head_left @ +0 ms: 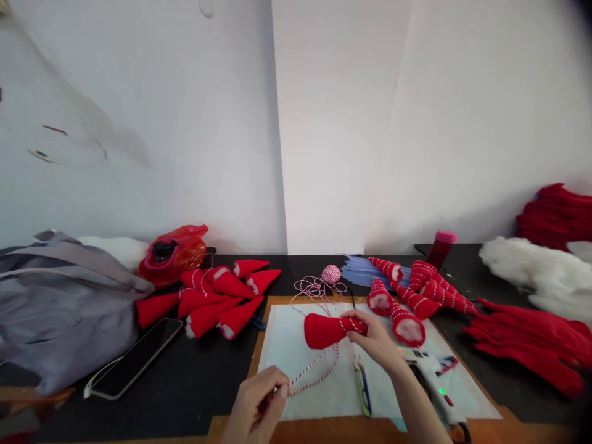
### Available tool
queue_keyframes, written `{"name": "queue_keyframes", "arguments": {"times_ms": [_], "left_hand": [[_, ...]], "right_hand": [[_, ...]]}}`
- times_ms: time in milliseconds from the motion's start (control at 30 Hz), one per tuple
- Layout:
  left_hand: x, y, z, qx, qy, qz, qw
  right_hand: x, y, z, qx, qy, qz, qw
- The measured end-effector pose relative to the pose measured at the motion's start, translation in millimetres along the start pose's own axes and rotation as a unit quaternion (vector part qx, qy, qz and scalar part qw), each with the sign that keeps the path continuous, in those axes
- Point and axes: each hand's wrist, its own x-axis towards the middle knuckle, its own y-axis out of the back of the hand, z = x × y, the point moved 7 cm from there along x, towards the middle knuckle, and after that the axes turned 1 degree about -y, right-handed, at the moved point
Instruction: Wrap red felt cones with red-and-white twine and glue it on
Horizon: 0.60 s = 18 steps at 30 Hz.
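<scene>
Fingers pinched tight on a red and white string (290,387), from the left hand (256,408). Fingers of the right hand (370,336) closed around a fat red cone (324,330), string wound near its tip. Cone held over white paper (287,351). Close by, more red cones (407,324), a string ball (331,274), a glue gun (435,376).

You have no readable text in view. The hot glue gun (430,377) just below and to the right of your right fingers (356,322) carries small markings on its body, too blurred to read. The pen (364,387) lying just below those fingers also shows nothing legible.
</scene>
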Motion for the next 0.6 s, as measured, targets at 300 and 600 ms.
{"name": "queue_keyframes", "arguments": {"times_ms": [300, 600], "left_hand": [[26.0, 11.7, -9.2, -0.073, 0.027, 0.034, 0.996], [54.9, -6.8, -86.1, -0.162, 0.128, 0.103, 0.973]], "right_hand": [[-12.6, -21.5, -15.0, -0.021, 0.022, -0.1, 0.995], [-27.0, -36.9, -15.4, 0.142, -0.025, -0.253, 0.957]]}}
